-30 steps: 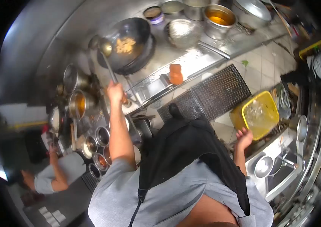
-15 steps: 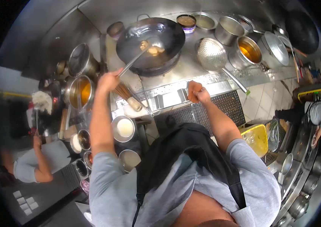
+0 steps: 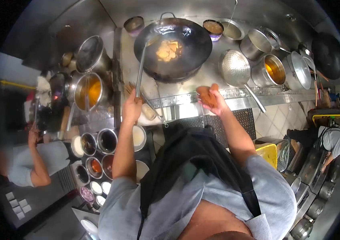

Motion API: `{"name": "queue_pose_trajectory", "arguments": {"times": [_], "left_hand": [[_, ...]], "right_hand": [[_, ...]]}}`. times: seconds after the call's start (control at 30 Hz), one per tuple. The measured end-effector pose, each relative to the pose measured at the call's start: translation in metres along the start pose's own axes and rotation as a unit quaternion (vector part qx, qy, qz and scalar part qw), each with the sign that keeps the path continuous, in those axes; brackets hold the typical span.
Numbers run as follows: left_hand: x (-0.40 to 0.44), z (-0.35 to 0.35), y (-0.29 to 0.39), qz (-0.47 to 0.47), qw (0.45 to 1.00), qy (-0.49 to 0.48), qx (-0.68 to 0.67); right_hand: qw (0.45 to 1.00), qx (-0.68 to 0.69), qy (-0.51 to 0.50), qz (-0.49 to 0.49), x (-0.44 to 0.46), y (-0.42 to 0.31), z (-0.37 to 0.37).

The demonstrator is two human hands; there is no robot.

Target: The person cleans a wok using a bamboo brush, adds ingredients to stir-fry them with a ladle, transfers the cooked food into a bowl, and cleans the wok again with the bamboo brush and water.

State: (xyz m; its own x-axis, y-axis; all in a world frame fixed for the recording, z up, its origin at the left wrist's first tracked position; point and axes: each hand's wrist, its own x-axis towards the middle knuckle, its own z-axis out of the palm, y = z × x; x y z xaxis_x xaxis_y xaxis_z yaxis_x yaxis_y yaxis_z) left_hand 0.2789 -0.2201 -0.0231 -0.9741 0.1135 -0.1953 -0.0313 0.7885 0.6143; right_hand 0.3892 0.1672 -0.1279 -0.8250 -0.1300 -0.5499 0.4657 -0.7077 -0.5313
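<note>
My left hand (image 3: 132, 109) is closed around the long metal handle of a wok ladle (image 3: 141, 72). The ladle's head rests at the left inner side of a black wok (image 3: 196, 50), and its shape is hard to make out. Golden-brown food pieces (image 3: 168, 51) lie in a heap at the wok's middle. In front of the stove, my right hand (image 3: 218, 103) holds a folded brown cloth (image 3: 206, 97), apart from the wok. Just behind that hand is a perforated skimmer (image 3: 234, 66), its handle reaching over the counter's front edge.
A pot of orange liquid (image 3: 274, 69) and other pots stand right of the skimmer. To the left are another pot of orange liquid (image 3: 94, 93), a bamboo brush (image 3: 149, 112) and several sauce containers (image 3: 107, 141). Co-workers (image 3: 38, 162) are at both sides.
My left hand has moved down and right, swinging the ladle head to the wok's left side. The food is gathered in a larger heap. My right hand has turned, showing more of its fingers.
</note>
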Motion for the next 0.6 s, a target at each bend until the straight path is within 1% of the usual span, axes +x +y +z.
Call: {"name": "queue_pose_trajectory", "arguments": {"times": [0.07, 0.13, 0.17, 0.27, 0.37, 0.47, 0.53, 0.57, 0.6], "left_hand": [[-0.01, 0.009, 0.001, 0.015, 1.0, 0.011, -0.024], [-0.019, 0.013, 0.003, 0.027, 0.998, 0.018, -0.045], [-0.03, 0.005, 0.017, 0.0, 0.998, 0.0, -0.064], [-0.052, -0.005, 0.035, 0.007, 0.999, -0.002, -0.054], [-0.06, -0.01, 0.032, 0.02, 1.0, -0.014, 0.011], [-0.074, -0.049, 0.034, 0.035, 0.996, -0.08, 0.024], [-0.092, -0.096, 0.051, 0.046, 0.988, -0.143, 0.045], [-0.103, -0.113, 0.068, -0.002, 0.984, -0.179, 0.01], [-0.101, -0.118, 0.071, 0.02, 0.981, -0.188, 0.052]], "right_hand": [[0.997, -0.056, -0.041, 0.036, 0.024, -0.009, 0.01], [0.995, -0.095, 0.007, 0.04, 0.029, -0.022, 0.056], [0.992, -0.117, 0.028, 0.042, 0.036, -0.026, 0.078], [0.99, -0.106, 0.027, 0.092, 0.106, -0.023, 0.091], [0.991, -0.054, 0.003, 0.121, 0.168, -0.009, 0.074], [0.997, 0.004, 0.039, 0.062, 0.155, -0.004, 0.081], [0.998, 0.033, 0.031, 0.041, 0.128, -0.012, 0.078], [0.998, 0.045, 0.029, 0.034, 0.117, -0.019, 0.076], [0.997, 0.05, 0.043, 0.044, 0.108, -0.018, 0.075]]}}
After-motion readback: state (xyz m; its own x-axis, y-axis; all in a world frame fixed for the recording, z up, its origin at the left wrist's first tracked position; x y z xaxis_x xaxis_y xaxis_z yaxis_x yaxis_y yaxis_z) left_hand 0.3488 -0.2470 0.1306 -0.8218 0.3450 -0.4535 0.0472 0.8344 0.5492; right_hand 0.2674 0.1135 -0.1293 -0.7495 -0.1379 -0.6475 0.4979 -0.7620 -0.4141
